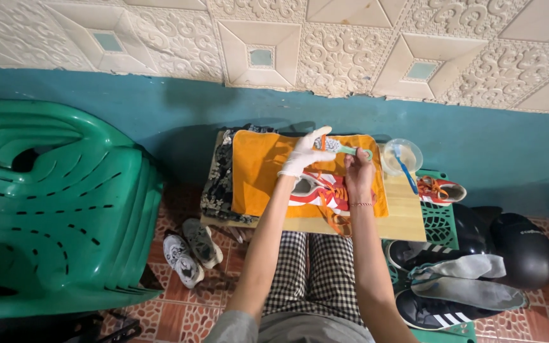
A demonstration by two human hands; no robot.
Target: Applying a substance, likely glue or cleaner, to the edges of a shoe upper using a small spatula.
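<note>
Green plastic chairs (58,203), stacked, fill the far left, well to the left of the orange towel (258,174) that I use as my landmark. Between them and the towel, down on the tiled floor, lies a pair of small grey-white shoes (192,249). The towel covers a low wooden table (408,222), with a dark patterned cloth (218,181) under its left edge.

On the towel's middle sits the white and orange-red sneaker (316,190), its long axis running left to right; I cannot tell which end is the toe. My left hand (303,155), in a white glove, rests at the sneaker's left end with fingers partly spread; I cannot tell whether it grips anything. My right hand (357,171), bare, is closed round the teal handle of a small brush (341,148), held above the sneaker near the towel's far edge, bristles pointing left.

Just right of the towel stands a clear bowl (401,155) with pale liquid and a blue-handled tool (406,171) leaning in it. Further right lie a second matching sneaker (441,189), black striped shoes (440,311) and dark helmets (525,251).
</note>
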